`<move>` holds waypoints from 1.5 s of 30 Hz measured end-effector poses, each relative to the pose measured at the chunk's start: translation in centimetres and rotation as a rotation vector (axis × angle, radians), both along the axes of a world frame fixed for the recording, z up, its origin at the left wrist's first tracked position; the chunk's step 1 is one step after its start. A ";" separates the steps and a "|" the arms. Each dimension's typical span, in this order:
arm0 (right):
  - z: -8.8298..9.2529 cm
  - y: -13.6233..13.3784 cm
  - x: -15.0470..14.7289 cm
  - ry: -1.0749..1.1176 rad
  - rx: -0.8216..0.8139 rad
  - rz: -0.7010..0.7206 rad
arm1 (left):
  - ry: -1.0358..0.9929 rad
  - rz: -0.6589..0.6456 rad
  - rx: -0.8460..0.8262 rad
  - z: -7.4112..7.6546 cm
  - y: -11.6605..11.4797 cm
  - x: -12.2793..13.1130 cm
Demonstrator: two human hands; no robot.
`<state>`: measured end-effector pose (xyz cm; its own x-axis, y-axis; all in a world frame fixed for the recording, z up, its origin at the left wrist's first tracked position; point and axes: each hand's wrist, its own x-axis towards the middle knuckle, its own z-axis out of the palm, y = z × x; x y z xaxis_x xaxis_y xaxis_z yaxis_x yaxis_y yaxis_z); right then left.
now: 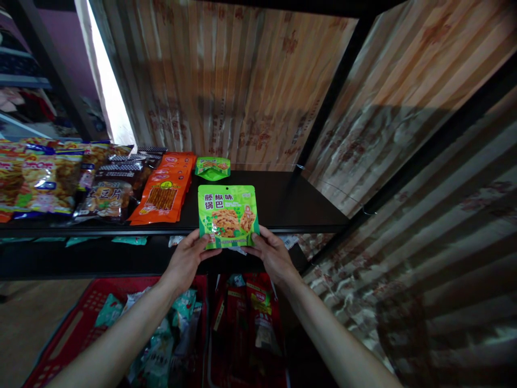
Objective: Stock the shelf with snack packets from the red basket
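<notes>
A green snack bag [227,215] with a picture of rice crackers is held upright in front of the black shelf's edge. At its lower left corner, my left hand [189,260] pinches it, thumb on the front. My right hand [273,254] grips the lower right corner the same way. Behind it, a similar green bag [212,168] lies tilted at the back of the shelf [299,202]. Orange snack packets [163,194] stand in an overlapping row to the left of the green bags.
Dark potato-chip bags [109,188] and yellow snack bags [48,180] fill the shelf's left side. Below stand a red basket [72,328] with teal packets and another container with red packages [242,318]. A lower shelf [121,261] and a black post [375,188] border the space.
</notes>
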<state>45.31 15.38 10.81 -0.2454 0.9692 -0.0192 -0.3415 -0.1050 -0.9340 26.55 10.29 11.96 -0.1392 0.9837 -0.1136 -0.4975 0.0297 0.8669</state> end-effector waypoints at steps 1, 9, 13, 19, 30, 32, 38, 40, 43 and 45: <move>-0.1 0.0 0.0 -0.009 0.016 -0.002 | 0.013 0.003 -0.001 0.0 0.0 0.0; -0.1 0.0 -0.2 -0.049 0.042 -0.065 | 0.038 0.034 -0.016 0.2 0.2 0.2; -0.2 0.1 -0.1 -0.075 0.037 -0.099 | 0.038 0.042 -0.017 0.2 0.3 0.2; -0.5 0.3 -0.1 -0.079 0.022 -0.102 | 0.012 0.112 -0.050 0.3 0.4 0.3; -0.4 0.3 -0.1 -0.098 -0.005 -0.128 | -0.004 0.100 -0.047 0.1 0.3 0.0; -0.5 0.4 -0.2 -0.092 0.012 -0.107 | 0.008 0.099 -0.056 0.2 0.3 -0.1; -0.8 0.7 -0.2 -0.065 0.075 -0.061 | 0.034 0.132 -0.064 0.5 0.4 -0.2; -0.8 0.7 -0.3 -0.066 0.075 -0.065 | 0.046 0.136 -0.059 0.4 0.4 -0.3; -0.9 0.7 -0.4 -0.070 0.067 -0.061 | 0.059 0.139 -0.064 0.2 0.5 -0.4; -0.8 0.7 -0.5 -0.073 0.073 -0.055 | 0.056 0.144 -0.067 0.0 0.6 -0.5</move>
